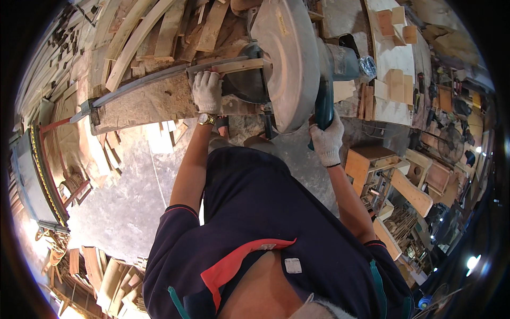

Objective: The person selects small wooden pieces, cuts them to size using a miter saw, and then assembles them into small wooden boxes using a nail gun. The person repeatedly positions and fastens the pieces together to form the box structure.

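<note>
A miter saw with a large grey blade guard [289, 58] stands on the bench ahead of me. My right hand [328, 139], in a white knit glove, is wrapped round the saw's teal handle [325, 103]. A light strip of wood [240, 66] lies across the saw's dark round base [241, 87], its right end reaching the guard. At the strip's left end my left hand [207, 91], also gloved and with a watch at the wrist, is closed with its fingers curled over the wood. The guard hides the blade.
Left of the saw runs a long metal fence [143, 85] along a dusty bench edge [143, 109]. Boards [170, 32] are piled behind it. Cut wood blocks [396, 85] lie on a panel at the right, with a wooden cabinet [366, 162] below. Offcuts [119, 287] stand at lower left.
</note>
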### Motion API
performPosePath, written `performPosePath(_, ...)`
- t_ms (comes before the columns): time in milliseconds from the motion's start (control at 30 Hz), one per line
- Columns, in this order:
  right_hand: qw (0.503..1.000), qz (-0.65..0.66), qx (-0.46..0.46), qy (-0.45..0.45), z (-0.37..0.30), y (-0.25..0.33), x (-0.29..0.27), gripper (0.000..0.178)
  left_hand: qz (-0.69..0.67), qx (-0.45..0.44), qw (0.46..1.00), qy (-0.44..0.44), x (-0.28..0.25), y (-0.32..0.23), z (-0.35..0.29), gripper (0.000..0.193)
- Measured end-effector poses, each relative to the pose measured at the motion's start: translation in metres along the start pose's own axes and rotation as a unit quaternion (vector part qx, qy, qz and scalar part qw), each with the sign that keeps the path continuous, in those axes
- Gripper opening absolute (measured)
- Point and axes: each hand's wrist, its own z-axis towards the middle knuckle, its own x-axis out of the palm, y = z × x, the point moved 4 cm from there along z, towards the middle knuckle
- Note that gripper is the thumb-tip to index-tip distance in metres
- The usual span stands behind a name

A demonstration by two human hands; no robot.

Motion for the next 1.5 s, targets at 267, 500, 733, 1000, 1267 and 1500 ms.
performPosePath(267, 1.0, 0.02, -0.018, -0.013, -0.001, -0.017, 0.008, 0.048, -0.015, 0.0, 1.0, 0.007, -0.005, -0.003, 0.004, 0.021)
performPosePath(500, 0.997, 0.067, -0.026, -0.005, -0.002, -0.029, 0.021, 0.045, -0.003, -0.009, 1.0, -0.003, -0.005, -0.002, 0.001, 0.022)
performPosePath(733, 0.998, 0.012, -0.055, -0.039, 0.001, -0.042, 0.037, 0.038, 0.027, -0.001, 1.0, 0.005, -0.004, -0.004, 0.004, 0.021)
performPosePath(1000, 0.992, -0.027, -0.078, 0.093, 0.02, 0.123, -0.088, 0.047, 0.015, 0.017, 1.0, 0.007, -0.004, 0.007, 0.002, 0.025)
performPosePath(1267, 0.903, 0.289, -0.167, 0.271, 0.116, 0.166, -0.137, 0.042, 0.036, 0.076, 0.995, 0.048, -0.03, -0.034, 0.023, 0.044)
performPosePath(1500, 0.951, 0.289, 0.067, 0.084, 0.13, 0.006, 0.064, 0.029, -0.011, 0.033, 0.992, 0.125, -0.028, -0.037, 0.006, 0.035)
